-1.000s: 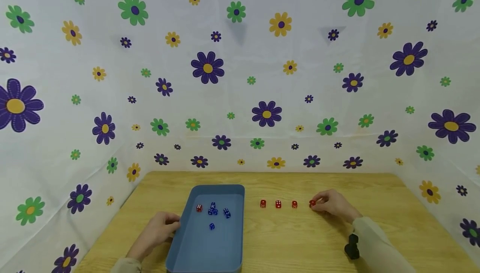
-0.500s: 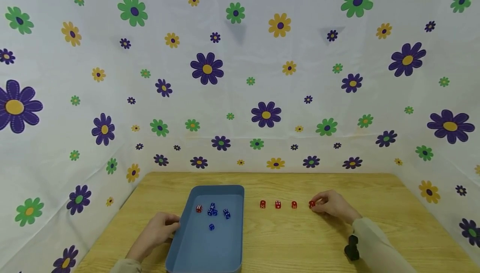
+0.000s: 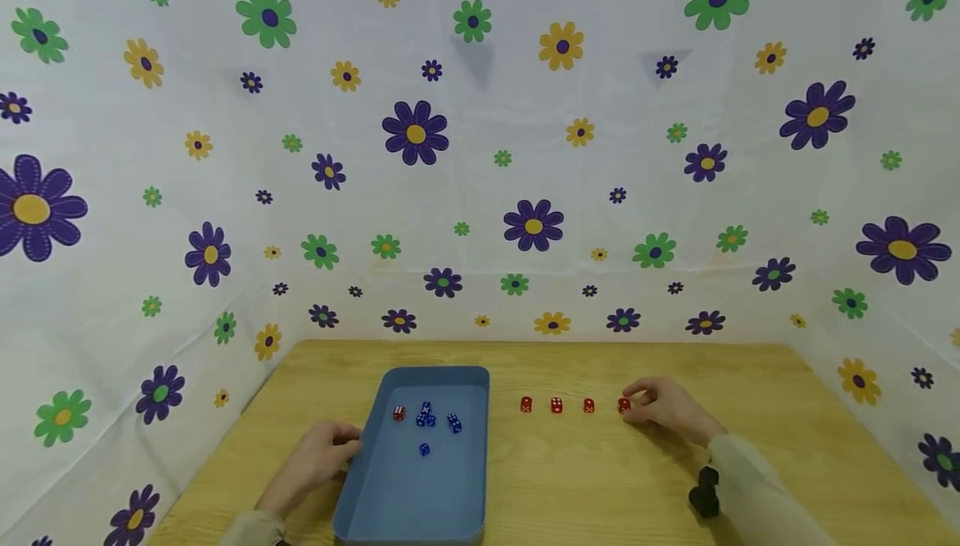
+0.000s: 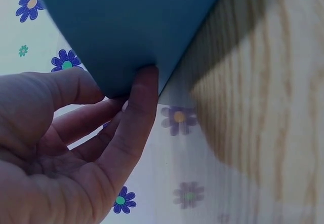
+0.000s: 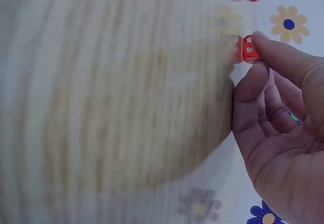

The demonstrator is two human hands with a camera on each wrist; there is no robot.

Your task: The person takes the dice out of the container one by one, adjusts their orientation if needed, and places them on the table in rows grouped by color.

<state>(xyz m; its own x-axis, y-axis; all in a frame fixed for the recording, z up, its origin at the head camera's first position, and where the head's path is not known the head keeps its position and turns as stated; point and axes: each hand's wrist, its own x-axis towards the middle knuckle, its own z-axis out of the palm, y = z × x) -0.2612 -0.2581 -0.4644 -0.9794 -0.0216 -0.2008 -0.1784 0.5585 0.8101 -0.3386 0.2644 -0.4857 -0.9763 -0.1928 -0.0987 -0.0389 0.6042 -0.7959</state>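
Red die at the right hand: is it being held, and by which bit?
Yes, the right hand pinches the red die between its fingertips, by the side nearest the hand. Exactly which faces is unclear.

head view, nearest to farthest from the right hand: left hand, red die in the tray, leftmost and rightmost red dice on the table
From the right hand:
1. Rightmost red die, close against it
2. Leftmost red die, right of the tray
3. Red die in the tray, near the back
4. Left hand, at the tray's left wall
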